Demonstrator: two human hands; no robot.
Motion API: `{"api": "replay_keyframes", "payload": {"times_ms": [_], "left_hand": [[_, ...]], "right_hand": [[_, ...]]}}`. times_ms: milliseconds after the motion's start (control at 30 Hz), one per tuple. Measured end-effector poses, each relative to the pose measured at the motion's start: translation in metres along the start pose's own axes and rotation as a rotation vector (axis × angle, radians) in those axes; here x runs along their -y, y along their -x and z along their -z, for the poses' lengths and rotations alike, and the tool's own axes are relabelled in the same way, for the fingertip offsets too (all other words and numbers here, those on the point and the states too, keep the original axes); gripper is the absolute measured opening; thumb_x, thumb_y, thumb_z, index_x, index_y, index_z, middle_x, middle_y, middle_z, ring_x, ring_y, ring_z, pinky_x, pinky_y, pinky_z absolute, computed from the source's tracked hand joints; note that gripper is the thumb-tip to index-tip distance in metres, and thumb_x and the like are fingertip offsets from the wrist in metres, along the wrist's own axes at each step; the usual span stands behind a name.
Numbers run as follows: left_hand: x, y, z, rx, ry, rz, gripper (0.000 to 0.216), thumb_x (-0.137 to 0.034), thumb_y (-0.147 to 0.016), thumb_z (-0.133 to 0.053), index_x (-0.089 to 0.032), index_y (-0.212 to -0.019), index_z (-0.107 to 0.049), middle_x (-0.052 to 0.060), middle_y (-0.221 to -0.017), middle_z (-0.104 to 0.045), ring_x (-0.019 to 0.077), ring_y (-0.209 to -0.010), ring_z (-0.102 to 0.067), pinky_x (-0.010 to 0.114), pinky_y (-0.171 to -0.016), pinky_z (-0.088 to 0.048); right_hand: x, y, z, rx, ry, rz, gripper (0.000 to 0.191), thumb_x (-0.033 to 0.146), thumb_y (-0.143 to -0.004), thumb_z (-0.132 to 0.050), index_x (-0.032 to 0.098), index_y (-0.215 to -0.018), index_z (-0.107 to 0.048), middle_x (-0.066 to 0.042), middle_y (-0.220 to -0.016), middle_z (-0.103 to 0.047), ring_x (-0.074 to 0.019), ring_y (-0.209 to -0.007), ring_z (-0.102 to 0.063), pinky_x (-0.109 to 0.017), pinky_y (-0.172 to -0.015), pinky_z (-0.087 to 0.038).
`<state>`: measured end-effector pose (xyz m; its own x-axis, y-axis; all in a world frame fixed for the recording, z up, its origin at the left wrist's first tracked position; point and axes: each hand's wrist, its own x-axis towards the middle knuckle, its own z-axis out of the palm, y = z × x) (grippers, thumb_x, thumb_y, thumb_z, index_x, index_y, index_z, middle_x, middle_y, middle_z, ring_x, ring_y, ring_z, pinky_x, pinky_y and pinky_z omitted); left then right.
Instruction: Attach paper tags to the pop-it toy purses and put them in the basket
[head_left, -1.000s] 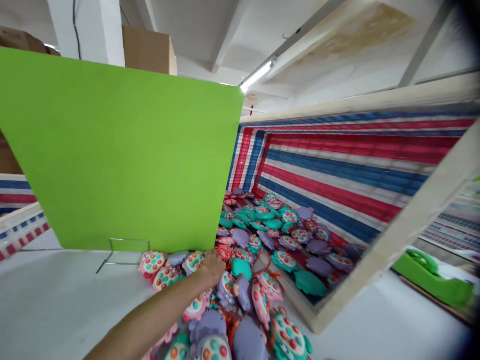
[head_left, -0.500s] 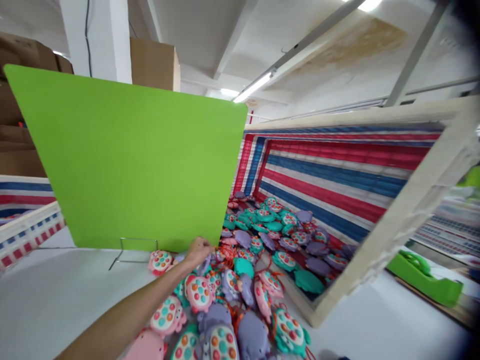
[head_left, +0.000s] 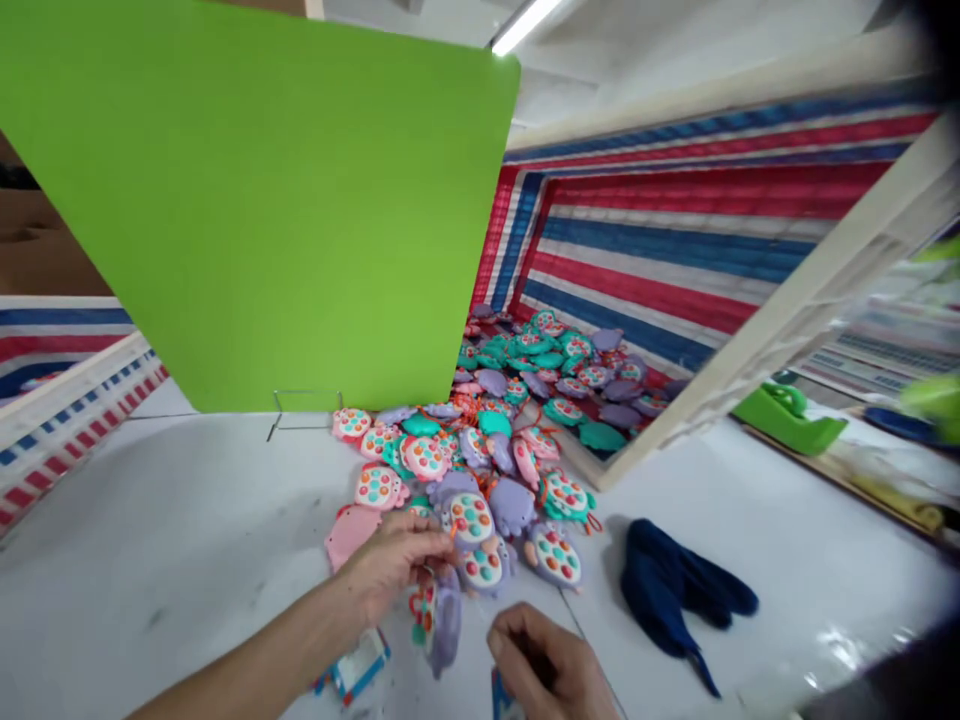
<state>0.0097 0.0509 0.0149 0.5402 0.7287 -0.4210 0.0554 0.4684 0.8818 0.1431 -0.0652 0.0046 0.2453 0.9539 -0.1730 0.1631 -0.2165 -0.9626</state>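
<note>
Left hand (head_left: 394, 570) around a lilac plastic toy (head_left: 448, 625) — right hand (head_left: 544, 660) just beside it

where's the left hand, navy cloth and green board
left hand (head_left: 394, 565), head view, back of the hand
navy cloth (head_left: 671, 585), head view, middle of the cloth
green board (head_left: 255, 210), head view, middle of the face

Plenty of room lies left of the toy pile (head_left: 480, 470), where the left hand (head_left: 390, 570) could pass over the white tabletop (head_left: 172, 500). The right hand (head_left: 546, 660) has open tabletop before it, up to the dark blue cloth (head_left: 675, 590). Further out, the green board (head_left: 262, 200) stands in the way behind the pile, and a cream frame (head_left: 750, 325) blocks its right side.
</note>
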Motion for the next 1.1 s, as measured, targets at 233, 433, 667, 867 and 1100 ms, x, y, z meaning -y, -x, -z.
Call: {"api": "replay_keyframes", "payload": {"times_ms": [233,433,667,867,1100], "left_hand": [[0.029,0.025,-0.012,-0.064,0.093,-0.017,0.022,-0.031,-0.056,-0.066,-0.011,-0.065,-0.062,0.007,-0.07,-0.066,0.0128,-0.061,-0.055,0.022,-0.056,-0.038],[0.042,0.031,-0.02,-0.062,-0.069,-0.179,0.02,-0.031,-0.064,-0.058,-0.011,-0.063,-0.062,0.001,-0.057,-0.055,0.0109,-0.054,-0.046,0.021,-0.051,-0.033],[0.052,0.04,-0.024,-0.034,-0.395,-0.307,0.021,-0.026,-0.074,-0.046,-0.014,-0.075,-0.064,0.005,-0.074,-0.062,0.0164,-0.071,-0.054,0.023,-0.065,-0.04],[0.045,0.026,-0.029,-0.07,-0.277,-0.271,0.017,-0.026,-0.074,-0.05,-0.012,-0.069,-0.058,0.001,-0.062,-0.052,0.0118,-0.059,-0.048,0.019,-0.055,-0.037],[0.049,0.006,-0.045,-0.047,-0.448,-0.285,0.021,-0.025,-0.075,-0.048,-0.012,-0.064,-0.059,0.001,-0.057,-0.052,0.0121,-0.056,-0.045,0.02,-0.052,-0.033]], "right_hand": [[-0.004,0.007,-0.023,-0.01,0.124,0.056,0.022,0.031,-0.074,-0.048,0.017,-0.057,-0.046,0.005,-0.049,-0.037,-0.0094,-0.046,-0.034,-0.021,-0.045,-0.027],[-0.022,0.001,-0.028,-0.045,0.06,0.074,0.025,0.031,-0.076,-0.049,0.016,-0.057,-0.048,0.005,-0.048,-0.037,-0.0092,-0.046,-0.034,-0.021,-0.043,-0.027],[-0.048,-0.002,-0.031,-0.083,-0.18,0.095,0.029,0.042,-0.077,-0.052,0.015,-0.066,-0.053,0.004,-0.055,-0.041,-0.0094,-0.049,-0.035,-0.02,-0.044,-0.03],[-0.05,-0.006,-0.029,-0.101,-0.214,0.082,0.032,0.045,-0.076,-0.053,0.015,-0.064,-0.055,0.004,-0.053,-0.039,-0.0086,-0.047,-0.033,-0.02,-0.042,-0.028],[-0.065,-0.008,-0.017,-0.397,0.03,0.16,0.029,0.046,-0.074,-0.055,0.018,-0.08,-0.058,0.002,-0.059,-0.049,-0.008,-0.036,-0.037,-0.021,-0.037,-0.032]]}}
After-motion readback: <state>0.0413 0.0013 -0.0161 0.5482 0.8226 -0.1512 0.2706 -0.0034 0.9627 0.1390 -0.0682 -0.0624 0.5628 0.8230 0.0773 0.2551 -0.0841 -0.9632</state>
